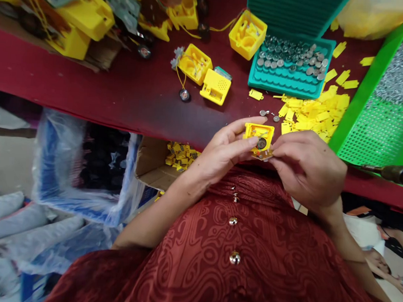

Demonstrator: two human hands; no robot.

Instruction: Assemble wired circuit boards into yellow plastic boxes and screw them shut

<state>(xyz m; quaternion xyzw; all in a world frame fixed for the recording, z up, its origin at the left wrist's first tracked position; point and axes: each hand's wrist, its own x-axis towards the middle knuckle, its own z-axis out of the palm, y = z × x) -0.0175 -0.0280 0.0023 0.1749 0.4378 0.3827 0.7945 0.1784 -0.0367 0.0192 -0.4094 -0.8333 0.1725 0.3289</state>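
Note:
My left hand [220, 147] is closed around a small yellow plastic housing [249, 132], its hollow side up and the thumb along its near edge. A dark round speaker [262, 143] sits inside the housing. At the near side shows a small brownish circuit board [263, 155]. My right hand [306, 164] pinches the board's right edge between thumb and fingertips. Just beyond the hands, a few button cells [276, 118] and tiny metal parts lie on the table. A pile of flat yellow covers [315, 111] spreads beyond my right hand.
A teal tray [255, 82] holds rows of button cells. To the right is a green basket [346, 140] full of screws, with a screwdriver [391, 173] near it. Wired yellow housings [195, 64] stand at the back. Lower left are a cardboard box [153, 164] and a blue crate [43, 173].

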